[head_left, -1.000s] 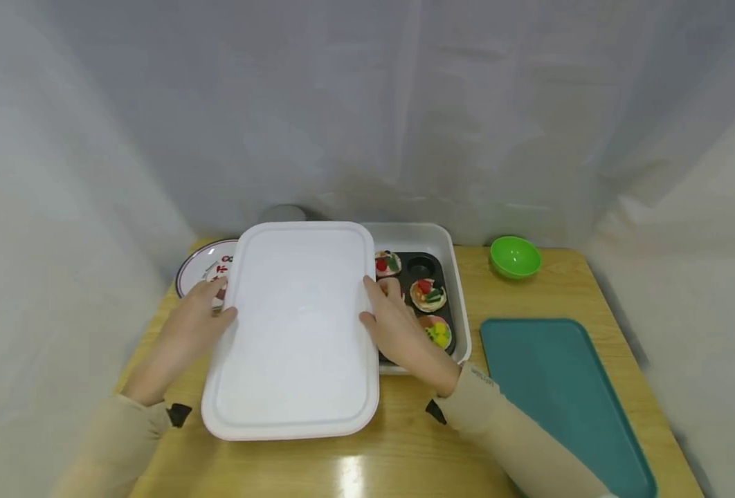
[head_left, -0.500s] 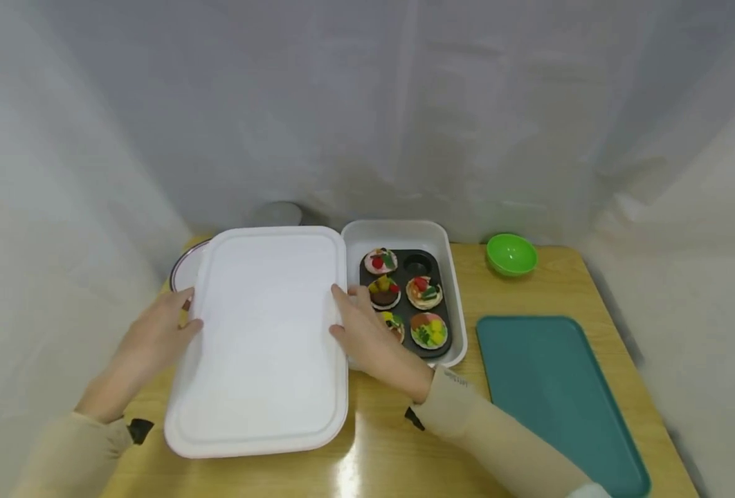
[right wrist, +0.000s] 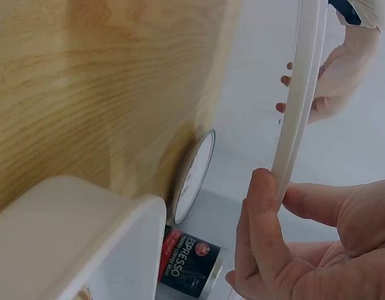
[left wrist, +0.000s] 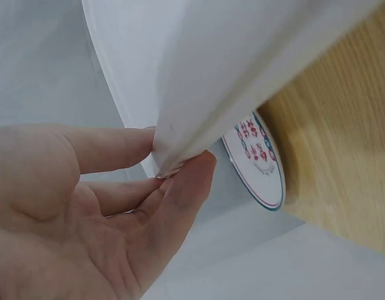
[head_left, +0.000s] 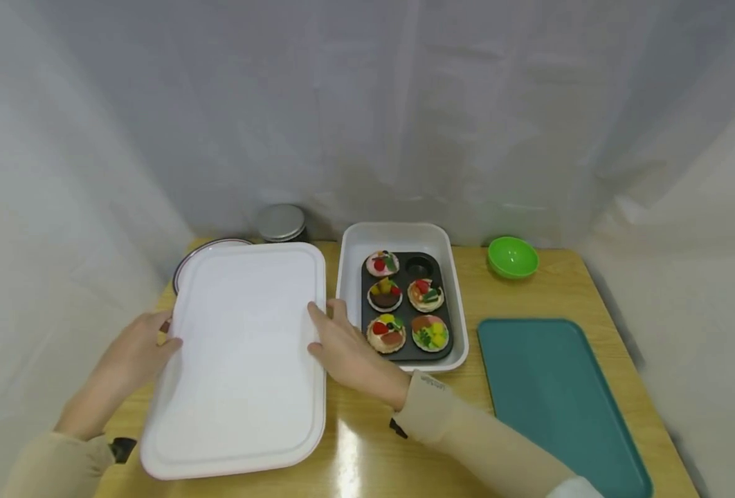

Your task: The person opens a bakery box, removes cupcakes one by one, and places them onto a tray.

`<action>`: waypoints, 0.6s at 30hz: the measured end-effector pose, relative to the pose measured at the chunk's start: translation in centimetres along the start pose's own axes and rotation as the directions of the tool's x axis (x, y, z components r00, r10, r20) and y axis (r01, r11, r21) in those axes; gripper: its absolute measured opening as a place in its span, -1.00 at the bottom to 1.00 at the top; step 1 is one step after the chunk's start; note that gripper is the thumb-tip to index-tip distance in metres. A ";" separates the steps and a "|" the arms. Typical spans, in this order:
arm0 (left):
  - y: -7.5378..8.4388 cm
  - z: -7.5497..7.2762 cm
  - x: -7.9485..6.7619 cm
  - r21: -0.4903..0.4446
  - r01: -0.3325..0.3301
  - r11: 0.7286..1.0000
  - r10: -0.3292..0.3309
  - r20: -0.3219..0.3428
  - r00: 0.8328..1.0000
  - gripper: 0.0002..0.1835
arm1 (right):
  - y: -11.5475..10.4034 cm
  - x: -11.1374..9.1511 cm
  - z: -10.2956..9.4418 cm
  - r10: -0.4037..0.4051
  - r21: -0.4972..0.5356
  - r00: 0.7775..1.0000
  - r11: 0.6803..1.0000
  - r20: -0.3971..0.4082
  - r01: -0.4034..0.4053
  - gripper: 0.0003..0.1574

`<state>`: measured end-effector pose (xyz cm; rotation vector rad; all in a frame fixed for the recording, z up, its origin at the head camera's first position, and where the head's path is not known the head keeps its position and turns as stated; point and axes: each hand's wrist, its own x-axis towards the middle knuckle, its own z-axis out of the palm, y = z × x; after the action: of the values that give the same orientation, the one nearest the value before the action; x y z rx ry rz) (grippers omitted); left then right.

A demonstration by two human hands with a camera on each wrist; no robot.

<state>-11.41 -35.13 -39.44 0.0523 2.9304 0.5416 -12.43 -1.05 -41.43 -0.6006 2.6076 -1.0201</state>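
A white rectangular lid (head_left: 243,353) hangs above the table's left side, held at both long edges. My left hand (head_left: 129,353) pinches its left edge, thumb on top and fingers beneath, as the left wrist view also shows. On the opposite edge, my right hand (head_left: 351,349) pinches it the same way. Right of the lid stands an open white bin (head_left: 457,290). Inside lies a dark muffin tin (head_left: 407,349) with several topped tarts, such as one with red and green pieces (head_left: 426,296); its back right cup (head_left: 420,267) holds none.
A printed plate (left wrist: 255,159) lies under the lid's far left corner. Behind it stands an espresso coffee can (right wrist: 191,262). On the right are a green bowl (head_left: 513,258) and a teal tray (head_left: 560,394). A grey curtain (head_left: 367,124) hangs behind the wooden table (head_left: 479,287).
Both hands have carried the lid left and toward me, off the bin's left part. The whole muffin tin and the can's top have come into sight.
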 end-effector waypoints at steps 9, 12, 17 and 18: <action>-1.4 0.7 -0.5 -0.009 0.040 0.999 -0.040 0.062 0.997 -0.35 | 0.2 0.2 1.7 0.051 0.064 0.997 0.996 0.062 -0.055 -0.11; -1.8 1.1 -0.8 -0.010 0.045 0.999 -0.044 0.067 0.997 -0.35 | 0.4 0.0 2.6 0.055 0.059 0.996 0.996 0.070 -0.059 -0.11; -2.7 2.3 -1.2 0.000 0.046 0.999 -0.046 0.060 0.997 -0.44 | 0.7 -0.3 4.3 0.065 0.043 0.994 0.997 0.086 -0.069 -0.12; -2.8 2.5 -1.3 0.000 0.052 0.999 -0.052 0.067 0.996 -0.44 | 0.8 -0.4 4.6 0.067 0.039 0.994 0.997 0.089 -0.071 -0.13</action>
<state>-9.77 -36.95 -42.61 -0.0052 2.8570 0.5244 -10.50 -3.01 -45.21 -0.5292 2.5065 -1.0022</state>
